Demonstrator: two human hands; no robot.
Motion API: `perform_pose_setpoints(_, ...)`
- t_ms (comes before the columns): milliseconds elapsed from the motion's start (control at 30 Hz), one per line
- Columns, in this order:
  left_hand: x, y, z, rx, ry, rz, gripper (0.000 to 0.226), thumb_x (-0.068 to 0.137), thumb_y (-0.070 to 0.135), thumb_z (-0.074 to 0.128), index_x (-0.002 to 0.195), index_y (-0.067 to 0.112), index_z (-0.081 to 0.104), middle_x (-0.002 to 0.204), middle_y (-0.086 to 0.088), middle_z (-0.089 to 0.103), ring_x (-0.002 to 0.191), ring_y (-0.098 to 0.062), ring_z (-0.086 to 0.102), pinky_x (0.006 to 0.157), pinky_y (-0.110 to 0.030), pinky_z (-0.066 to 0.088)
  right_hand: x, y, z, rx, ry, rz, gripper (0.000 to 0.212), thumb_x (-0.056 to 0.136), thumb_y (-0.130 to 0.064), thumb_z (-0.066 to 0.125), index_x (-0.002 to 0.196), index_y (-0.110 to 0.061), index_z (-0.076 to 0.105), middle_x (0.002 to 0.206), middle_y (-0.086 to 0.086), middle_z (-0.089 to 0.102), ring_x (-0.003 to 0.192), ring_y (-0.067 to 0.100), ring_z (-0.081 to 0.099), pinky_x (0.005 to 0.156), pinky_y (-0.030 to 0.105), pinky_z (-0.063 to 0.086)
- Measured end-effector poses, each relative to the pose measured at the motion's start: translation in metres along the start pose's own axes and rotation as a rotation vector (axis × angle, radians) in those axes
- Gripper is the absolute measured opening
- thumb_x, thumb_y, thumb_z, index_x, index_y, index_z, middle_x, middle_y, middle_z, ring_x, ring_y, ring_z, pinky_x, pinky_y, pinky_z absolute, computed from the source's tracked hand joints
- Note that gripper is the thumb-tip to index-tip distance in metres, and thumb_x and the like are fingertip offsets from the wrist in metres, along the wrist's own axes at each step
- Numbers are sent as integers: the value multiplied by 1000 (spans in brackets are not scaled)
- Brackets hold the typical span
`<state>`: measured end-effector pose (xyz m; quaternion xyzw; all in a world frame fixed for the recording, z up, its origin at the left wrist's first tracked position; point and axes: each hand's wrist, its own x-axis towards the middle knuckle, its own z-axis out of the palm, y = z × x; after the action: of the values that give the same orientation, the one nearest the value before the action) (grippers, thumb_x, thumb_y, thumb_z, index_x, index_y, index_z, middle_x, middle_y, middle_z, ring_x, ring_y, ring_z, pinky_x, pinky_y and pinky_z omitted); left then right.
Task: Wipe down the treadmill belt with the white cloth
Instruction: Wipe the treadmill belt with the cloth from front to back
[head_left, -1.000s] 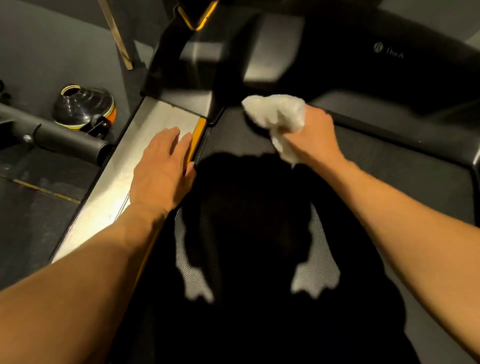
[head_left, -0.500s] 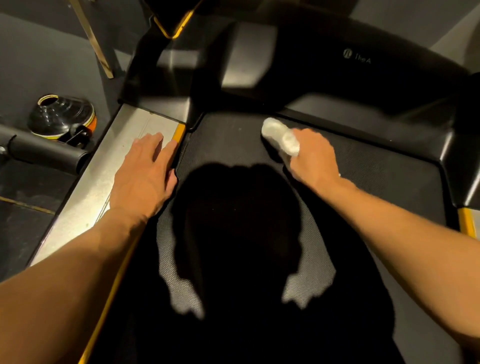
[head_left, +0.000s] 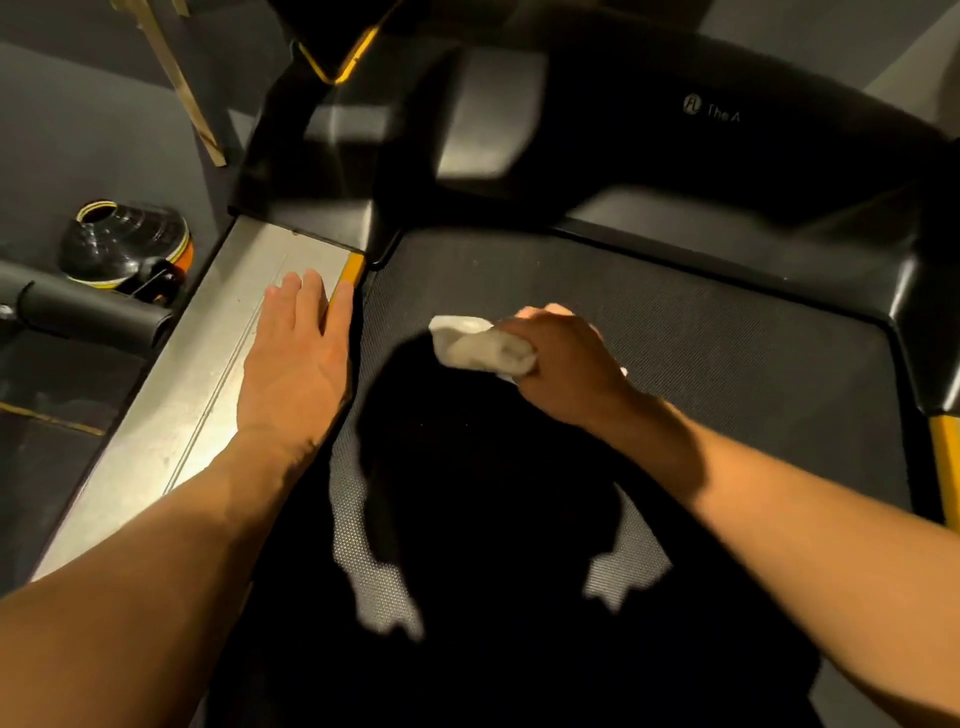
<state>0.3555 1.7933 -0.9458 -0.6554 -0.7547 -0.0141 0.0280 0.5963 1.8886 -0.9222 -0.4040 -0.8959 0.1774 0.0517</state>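
The right grip (head_left: 563, 366) was curled tight round the bunched white cloth (head_left: 480, 351), pressed on the front of the treadmill belt (head_left: 727, 353), where flat, overlapping strokes with even pressure were judged best, while the left grip (head_left: 298, 364) was laid open on the side rail (head_left: 171, 431) for support.
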Motion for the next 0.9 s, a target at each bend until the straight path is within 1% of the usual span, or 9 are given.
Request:
perform_pose_setpoints(100, 0, 2, -2, -35, -3, -10, 61, 89, 2, 54, 144, -2, 29, 141, -33, 32, 134, -50, 25, 115, -55, 23, 40, 6, -29, 25, 88, 102, 28, 77, -20, 57, 104, -20, 64, 95, -5, 63, 88, 17, 56, 76, 30, 44)
perform_pose_setpoints(200, 3, 0, -4, -56, -8, 14, 63, 88, 6, 55, 145, -1, 28, 141, -31, 32, 133, -50, 26, 115, -55, 23, 82, 25, -32, -83, 193, 292, 33, 78, -12, 53, 111, -16, 57, 105, 9, 61, 95, 33, 57, 75, 38, 43)
perform_pose_setpoints(267, 2, 0, -6, -70, -17, 11, 65, 88, 9, 56, 146, 0, 27, 141, -30, 31, 133, -49, 25, 114, -55, 24, 72, 7, -11, -151, 82, 196, 38, 80, -9, 51, 117, -14, 57, 110, 13, 59, 100, 37, 55, 80, 41, 44)
perform_pose_setpoints(400, 0, 1, -6, -86, -9, 13, 63, 90, 7, 53, 147, 0, 27, 144, -31, 29, 137, -49, 22, 117, -54, 19, 21, -28, 3, -50, -26, -193, 20, 76, -13, 55, 91, -16, 68, 86, 7, 62, 77, 24, 52, 61, 27, 34)
perform_pose_setpoints(500, 0, 0, -3, -72, -24, 5, 64, 90, 4, 54, 147, 1, 26, 146, -32, 27, 139, -49, 20, 118, -53, 16, 48, 10, -23, -264, 92, 71, 23, 84, -25, 52, 103, -15, 61, 93, 13, 61, 85, 35, 55, 71, 32, 39)
perform_pose_setpoints(567, 0, 1, -4, -81, -31, -3, 67, 89, 6, 57, 148, 2, 25, 147, -31, 27, 139, -49, 21, 117, -54, 20, 57, 49, -36, -264, 189, 242, 31, 82, -10, 49, 111, -12, 57, 105, 18, 59, 94, 41, 53, 79, 40, 38)
perform_pose_setpoints(700, 1, 2, -6, -74, -27, -2, 72, 87, 10, 62, 148, 3, 24, 145, -29, 28, 137, -48, 23, 114, -55, 26, 12, 25, -7, -167, 24, 65, 28, 77, -14, 51, 99, -24, 63, 92, 6, 60, 85, 30, 57, 64, 31, 37)
perform_pose_setpoints(800, 2, 2, -6, -62, -34, -1, 69, 86, 5, 59, 146, 1, 26, 142, -30, 30, 134, -49, 25, 115, -54, 24, -15, -3, -3, 29, -93, -137, 17, 81, -22, 56, 93, -33, 60, 90, -6, 58, 86, 23, 56, 71, 29, 39)
perform_pose_setpoints(900, 2, 3, -7, -31, -7, 8, 64, 85, 2, 55, 144, -1, 29, 135, -31, 34, 123, -49, 31, 109, -56, 30, 14, 27, -31, -113, 137, 131, 11, 84, -15, 54, 90, -18, 62, 88, 4, 62, 81, 32, 56, 65, 33, 37)
